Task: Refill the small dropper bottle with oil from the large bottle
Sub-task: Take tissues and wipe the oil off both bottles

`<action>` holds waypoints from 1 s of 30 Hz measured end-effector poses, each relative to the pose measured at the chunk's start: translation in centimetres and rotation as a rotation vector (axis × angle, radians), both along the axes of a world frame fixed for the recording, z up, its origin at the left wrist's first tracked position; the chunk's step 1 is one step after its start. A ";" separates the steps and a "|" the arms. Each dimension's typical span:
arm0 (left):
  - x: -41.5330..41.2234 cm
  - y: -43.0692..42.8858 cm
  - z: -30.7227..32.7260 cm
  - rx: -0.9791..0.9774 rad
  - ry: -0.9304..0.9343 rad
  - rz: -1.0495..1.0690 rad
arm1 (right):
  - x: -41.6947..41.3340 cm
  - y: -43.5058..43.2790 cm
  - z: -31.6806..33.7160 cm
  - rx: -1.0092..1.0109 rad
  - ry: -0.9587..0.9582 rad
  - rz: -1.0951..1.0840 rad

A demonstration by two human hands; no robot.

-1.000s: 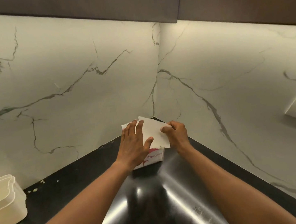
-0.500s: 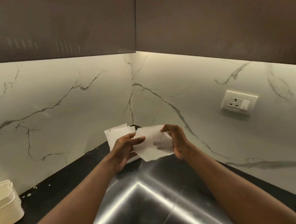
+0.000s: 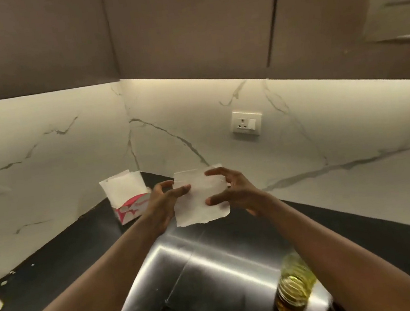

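Both hands, left hand (image 3: pixel 164 202) and right hand (image 3: pixel 232 191), pinch tissue (image 3: pixel 201 202). Oil bottle (image 3: pixel 295 284) untouched near right; I judge pouring not started; dropper bottle unseen.

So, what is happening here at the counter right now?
A person holds a white tissue between the left hand and right hand, above the black counter. The tissue box stands in the corner. A bottle of oil waits near the right arm, untouched. No pouring is under way.
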State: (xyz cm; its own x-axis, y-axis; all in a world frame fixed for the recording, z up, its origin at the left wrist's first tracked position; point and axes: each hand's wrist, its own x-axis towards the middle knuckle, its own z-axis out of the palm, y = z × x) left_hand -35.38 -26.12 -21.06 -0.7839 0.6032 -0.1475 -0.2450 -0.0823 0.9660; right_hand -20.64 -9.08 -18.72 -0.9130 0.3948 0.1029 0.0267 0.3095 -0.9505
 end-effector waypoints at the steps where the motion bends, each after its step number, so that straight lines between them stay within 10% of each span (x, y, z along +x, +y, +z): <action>1: 0.8 0.3 0.0 -0.004 0.020 -0.018 | 1.4 0.1 -0.1 0.006 -0.007 -0.036; 16: 11.6 -1.3 0.4 -0.026 0.539 -0.630 | 18.1 -5.2 -1.5 0.192 -0.045 -0.505; 30: 18.0 -2.6 -0.5 -0.016 0.401 -0.758 | 25.7 -11.8 -2.0 -0.106 0.047 -0.632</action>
